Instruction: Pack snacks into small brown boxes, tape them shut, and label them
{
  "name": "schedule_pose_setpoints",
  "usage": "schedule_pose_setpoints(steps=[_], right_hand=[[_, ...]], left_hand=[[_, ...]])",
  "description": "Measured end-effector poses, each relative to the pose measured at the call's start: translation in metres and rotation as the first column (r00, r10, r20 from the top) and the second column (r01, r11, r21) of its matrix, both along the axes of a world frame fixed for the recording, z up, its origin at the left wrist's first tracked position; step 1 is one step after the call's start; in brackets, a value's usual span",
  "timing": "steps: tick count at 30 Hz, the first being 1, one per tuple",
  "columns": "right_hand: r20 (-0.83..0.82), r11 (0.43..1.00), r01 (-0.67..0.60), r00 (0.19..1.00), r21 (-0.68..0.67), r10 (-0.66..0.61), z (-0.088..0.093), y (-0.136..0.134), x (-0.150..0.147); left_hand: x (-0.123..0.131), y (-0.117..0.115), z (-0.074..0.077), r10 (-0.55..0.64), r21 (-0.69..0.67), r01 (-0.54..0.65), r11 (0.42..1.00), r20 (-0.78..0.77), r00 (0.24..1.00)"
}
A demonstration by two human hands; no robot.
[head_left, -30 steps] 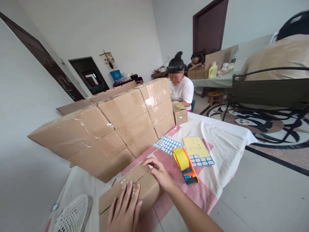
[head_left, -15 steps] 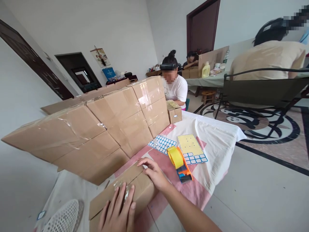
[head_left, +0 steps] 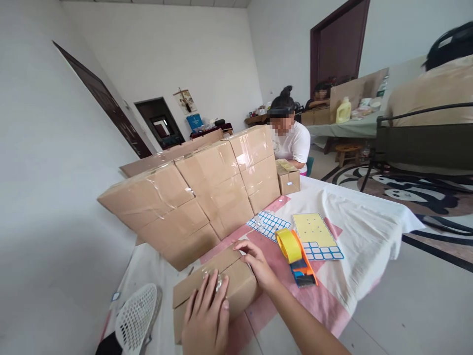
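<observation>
- Filling the foreground: counter (head_left: 373, 224), draped in white cloth with faded pinkish-red patches.
- Taped carton stack (head_left: 221, 207), three columns across, three high, slanting along the counter's left side.
- Dark chair (head_left: 424, 148) at far right, off the counter; a person in beige sits in it, back turned.
- Person in a white top (head_left: 299, 140) seated beyond the stack's far end, head bowed.
- Cardboard box (head_left: 242, 283) lying on the counter in front of the stack, strip of cloth between. Seam runs lengthwise along its top; shiny clear tape near the middle.
- Small carton (head_left: 290, 181) just beside the stack's far end, pale label on its front.
- White perforated basket (head_left: 136, 313), near left, tilted, apart from the box.
- Left hand (head_left: 207, 310): grip open, fingers spread flat over the box top, tips by the tape.
- Right hand (head_left: 258, 264): fingers and thumb bent at the box's far right corner; cannot tell whether this grip pinches the cardboard.
- Yellow-backed label sheet (head_left: 314, 230), blue-outlined labels along its lower rows.
- Blue-grid label sheet (head_left: 264, 222) nearer the stack, clear scraps on top.
- Orange tape dispenser (head_left: 303, 270) with yellow roll, right of the right hand, not held.
- Loose blue-edged label (head_left: 116, 296) by the basket.
</observation>
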State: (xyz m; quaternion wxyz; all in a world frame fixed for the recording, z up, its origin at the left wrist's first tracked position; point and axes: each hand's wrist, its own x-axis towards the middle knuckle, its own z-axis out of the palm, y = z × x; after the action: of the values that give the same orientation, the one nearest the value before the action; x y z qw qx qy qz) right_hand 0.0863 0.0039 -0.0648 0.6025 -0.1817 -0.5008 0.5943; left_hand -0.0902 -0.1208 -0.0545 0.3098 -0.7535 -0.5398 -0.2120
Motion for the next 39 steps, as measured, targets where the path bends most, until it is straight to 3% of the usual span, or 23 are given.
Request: schedule_pose_setpoints(steps=[5,12,15,22,30,39], right_hand=[[0.008,1.000,0.000,1.000,0.007,0.000,-0.001,0.000,0.001],[0.013,1.000,-0.001,1.000,-0.008,0.001,-0.011,0.003,-0.002],[0.008,1.000,0.004,1.000,0.005,-0.004,-0.012,0.004,-0.002],[0.055,0.994,0.025,0.998,0.102,-0.030,-0.007,0.002,0.002],[0.088,0.988,0.037,0.995,0.149,-0.051,-0.003,0.003,0.004],[0.072,0.985,0.044,0.996,0.166,-0.056,-0.007,0.006,0.003]], left_hand=[[0.007,-0.004,-0.003,0.044,0.060,-0.043,0.997,-0.015,0.999],[0.035,-0.009,-0.062,0.265,0.237,-0.301,0.924,0.173,0.949],[0.043,-0.007,-0.078,0.328,0.251,-0.375,0.892,0.212,0.921],[0.062,-0.012,-0.077,0.415,0.176,-0.460,0.870,0.241,0.877],[0.100,-0.012,-0.083,0.505,0.131,-0.561,0.818,0.304,0.808],[0.103,-0.015,-0.089,0.466,0.085,-0.515,0.853,0.321,0.825]])
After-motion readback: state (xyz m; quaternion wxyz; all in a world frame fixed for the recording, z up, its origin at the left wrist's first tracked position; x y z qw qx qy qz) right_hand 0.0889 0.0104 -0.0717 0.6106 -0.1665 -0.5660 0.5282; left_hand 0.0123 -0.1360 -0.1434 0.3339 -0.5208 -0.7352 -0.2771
